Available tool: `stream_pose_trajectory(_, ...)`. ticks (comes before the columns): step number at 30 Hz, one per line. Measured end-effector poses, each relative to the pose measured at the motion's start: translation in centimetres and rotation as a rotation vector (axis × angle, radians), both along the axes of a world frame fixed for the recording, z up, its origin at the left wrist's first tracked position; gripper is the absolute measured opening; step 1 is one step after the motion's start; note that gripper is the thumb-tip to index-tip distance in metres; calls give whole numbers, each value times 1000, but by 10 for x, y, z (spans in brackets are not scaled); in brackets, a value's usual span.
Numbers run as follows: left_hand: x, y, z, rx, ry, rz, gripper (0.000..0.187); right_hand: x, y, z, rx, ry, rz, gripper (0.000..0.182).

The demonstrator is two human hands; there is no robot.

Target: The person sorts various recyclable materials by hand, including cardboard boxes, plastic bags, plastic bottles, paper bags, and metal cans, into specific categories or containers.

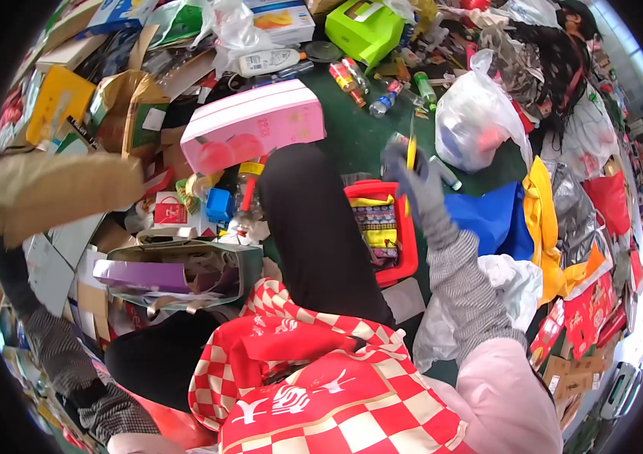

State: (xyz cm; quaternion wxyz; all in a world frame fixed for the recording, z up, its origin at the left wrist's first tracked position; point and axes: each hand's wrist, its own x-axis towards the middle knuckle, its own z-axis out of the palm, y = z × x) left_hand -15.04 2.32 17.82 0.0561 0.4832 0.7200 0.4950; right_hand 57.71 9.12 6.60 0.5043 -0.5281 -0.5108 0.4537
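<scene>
At the far left, my left hand (8,268) in a dark glove grips a brown piece of cardboard (64,193), smeared by motion and held above the heap. My right hand (417,181), in a grey glove, is closed on a slim yellow-handled knife (411,153) pointing upward. Just beside that hand is a red plastic basket (408,250) with a patterned cloth item (377,228) in it. A pink box with peach pictures (253,125) lies beyond my knee. An open bag with a purple panel (140,276) sits below the cardboard.
Mixed waste surrounds me on a green floor (359,151). A stuffed white plastic bag (480,125), a blue sheet (492,219) and a yellow bag (541,227) lie to the right. Bottles (348,83) and a lime-green box (364,32) are ahead. Another person (575,45) is at the upper right.
</scene>
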Motion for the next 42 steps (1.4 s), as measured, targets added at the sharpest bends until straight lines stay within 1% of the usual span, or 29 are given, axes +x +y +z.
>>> stream_pose_trajectory(2, -17, -29, 23, 62, 43, 72, 38, 29, -30, -87, -161, -330, -31, 43)
stream_pose_trajectory(3, -25, -46, 33, 97, 68, 110, 37, 30, -46, -96, -327, -512, 4, 53)
stream_pose_trajectory(4, -33, -65, 42, 124, 92, 146, 36, 31, -60, -124, -157, -701, 21, 63)
stream_pose_trajectory(6, -49, -101, 56, 172, 145, 220, 35, 32, -49, -152, -357, -761, 108, 74)
stream_pose_trajectory(7, -59, -119, 61, 194, 171, 257, 34, 26, -32, -164, -336, -681, 81, 75)
stream_pose_trajectory(8, -69, -138, 65, 217, 188, 296, 33, 14, -12, -156, -314, -605, 53, 77)
stream_pose_trajectory(9, -79, -155, 64, 235, 208, 331, 32, 5, 9, -145, -224, -679, 53, 80)
stream_pose_trajectory(10, -90, -173, 64, 251, 221, 369, 32, 0, 39, -157, -151, -594, 46, 82)
stream_pose_trajectory(11, -102, -193, 60, 267, 232, 404, 31, -14, 68, -151, -133, -643, 52, 85)
stream_pose_trajectory(14, -131, -254, 30, 283, 241, 486, 29, -66, 143, -127, -47, -841, 52, 99)
stream_pose_trajectory(15, -138, -271, 13, 286, 231, 533, 28, -94, 155, -99, -115, -1024, 86, 101)
stream_pose_trajectory(16, -142, -286, -7, 280, 215, 564, 27, -119, 163, -76, -70, -1255, 154, 105)
stream_pose_trajectory(18, -122, -293, -45, 287, 164, 702, 26, -155, 179, -80, 290, -1531, 255, 107)
stream_pose_trajectory(20, -110, -295, -88, 169, 60, 750, 24, -191, 182, -87, 427, -1659, 425, 110)
stream_pose_trajectory(21, -100, -291, -110, 99, 4, 742, 22, -207, 189, -99, 411, -1761, 520, 106)
stream_pose_trajectory(22, -86, -284, -129, 31, -43, 712, 21, -218, 194, -109, 434, -1781, 531, 108)
stream_pose_trajectory(24, -61, -268, -146, -77, -97, 633, 19, -239, 212, -129, 320, -1685, 444, 105)
stream_pose_trajectory(27, -41, -256, -148, -173, -143, 545, 16, -248, 242, -123, 286, -1568, 520, 87)
stream_pose_trajectory(29, -42, -252, -148, -190, -203, 520, 15, -243, 264, -119, 277, -1460, 487, 74)
stream_pose_trajectory(30, -48, -254, -153, -135, -326, 535, 14, -239, 273, -112, 271, -1408, 460, 67)
stream_pose_trajectory(32, -49, -250, -147, -253, -221, 510, 14, -214, 294, -103, 318, -1279, 397, 55)
stream_pose_trajectory(34, -72, -262, -165, -164, -243, 443, 16, -183, 314, -99, 227, -1119, 279, 49)
stream_pose_trajectory(35, -53, -244, -152, -132, -277, 483, 16, -165, 325, -95, 113, -997, 230, 48)
stream_pose_trajectory(36, -49, -234, -142, -190, -224, 419, 16, -149, 330, -90, 86, -902, 112, 46)
stream_pose_trajectory(37, -45, -224, -132, -243, -170, 355, 17, -123, 347, -100, 78, -931, 49, 55)
stream_pose_trajectory(38, -55, -234, -132, -269, -205, 348, 22, -98, 365, -115, 71, -959, -12, 64)
stream_pose_trajectory(40, -81, -268, -140, -330, -271, 344, 33, -75, 369, -126, 158, -1170, -153, 84)
stream_pose_trajectory(41, -86, -280, -142, -360, -266, 359, 33, -67, 365, -129, 203, -1272, -217, 94)
stream_pose_trajectory(42, -87, -284, -144, -377, -255, 365, 33, -63, 357, -127, 241, -1374, -130, 102)
